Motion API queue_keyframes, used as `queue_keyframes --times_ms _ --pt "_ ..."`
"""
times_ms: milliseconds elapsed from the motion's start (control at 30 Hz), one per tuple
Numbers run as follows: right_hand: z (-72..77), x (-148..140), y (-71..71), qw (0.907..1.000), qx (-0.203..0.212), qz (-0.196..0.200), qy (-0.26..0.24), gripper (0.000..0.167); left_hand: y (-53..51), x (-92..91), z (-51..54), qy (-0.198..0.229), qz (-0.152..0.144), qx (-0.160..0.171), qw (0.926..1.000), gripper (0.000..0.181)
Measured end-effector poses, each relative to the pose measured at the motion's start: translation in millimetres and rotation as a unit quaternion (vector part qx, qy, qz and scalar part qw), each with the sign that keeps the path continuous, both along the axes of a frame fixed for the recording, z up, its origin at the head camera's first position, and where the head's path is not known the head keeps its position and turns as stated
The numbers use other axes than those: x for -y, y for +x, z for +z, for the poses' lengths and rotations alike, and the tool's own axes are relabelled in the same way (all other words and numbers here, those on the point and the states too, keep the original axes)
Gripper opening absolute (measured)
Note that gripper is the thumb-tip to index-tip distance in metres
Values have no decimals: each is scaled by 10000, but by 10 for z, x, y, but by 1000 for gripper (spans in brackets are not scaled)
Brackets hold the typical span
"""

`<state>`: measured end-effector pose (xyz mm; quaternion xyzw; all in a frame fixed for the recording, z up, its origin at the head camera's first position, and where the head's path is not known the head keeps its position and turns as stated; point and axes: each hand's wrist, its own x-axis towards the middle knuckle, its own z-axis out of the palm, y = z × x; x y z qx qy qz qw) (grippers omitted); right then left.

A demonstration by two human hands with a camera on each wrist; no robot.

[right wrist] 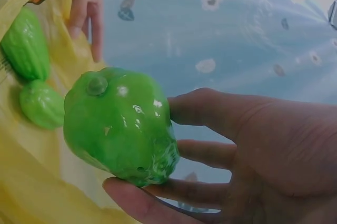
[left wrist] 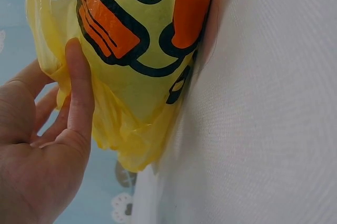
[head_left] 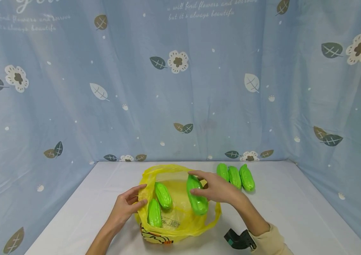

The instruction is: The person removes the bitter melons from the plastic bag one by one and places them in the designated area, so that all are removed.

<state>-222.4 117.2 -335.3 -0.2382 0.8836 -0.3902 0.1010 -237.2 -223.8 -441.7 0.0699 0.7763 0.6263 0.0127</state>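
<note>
A yellow plastic bag (head_left: 180, 232) with a printed cartoon face stands with its mouth spread toward the head camera. Inside lie two green vegetable-like pieces, one (head_left: 163, 195) above the other (head_left: 154, 213). My left hand (head_left: 122, 209) pinches the bag's left rim between thumb and fingers; in the left wrist view the hand (left wrist: 58, 134) is at the yellow plastic (left wrist: 142, 92). Over the right part of the mouth, my right hand (head_left: 217, 187) grips a third green piece (head_left: 197, 198) by its upper part. The right wrist view shows that piece (right wrist: 121, 124) between thumb and fingers.
Three more green pieces (head_left: 235, 177) lie side by side on the white table (head_left: 295, 212), behind and right of the bag. A black device (head_left: 239, 239) is beside the right sleeve (head_left: 271, 241). A blue patterned curtain (head_left: 212, 78) hangs behind the table.
</note>
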Motion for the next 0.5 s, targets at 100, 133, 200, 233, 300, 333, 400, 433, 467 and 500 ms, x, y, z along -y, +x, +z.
queue_keyframes --times_ms 100,133,200,233,300,333,400,433,467,500 --pt "-4 -44 6 9999 83 -56 -106 63 8 -2 1 6 8 22 10000 56" --pt "-2 -60 9 9998 96 -66 -133 63 9 -3 0 5 10 28 10000 56" --pt "0 -96 17 9997 125 -74 -182 63 9 -6 1 23 11 55 10000 56" --pt "2 -116 20 9997 128 -70 -200 63 8 -7 2 29 14 69 10000 56" --pt "10 -153 28 9996 154 -101 -219 63 6 -9 2 36 15 78 10000 56" --pt "13 -171 31 9996 158 -124 -212 63 7 -9 2 36 17 79 10000 56" --pt "14 -206 33 9995 158 -178 -209 63 8 -9 2 22 14 67 10000 56" --pt "12 -223 32 9995 144 -200 -196 63 9 -10 2 15 14 65 10000 56" --pt "10 -239 31 9995 133 -235 -183 63 11 -11 3 13 22 60 10000 56" --pt "7 -256 29 9994 125 -265 -180 63 12 -13 4 4 31 65 10000 56"
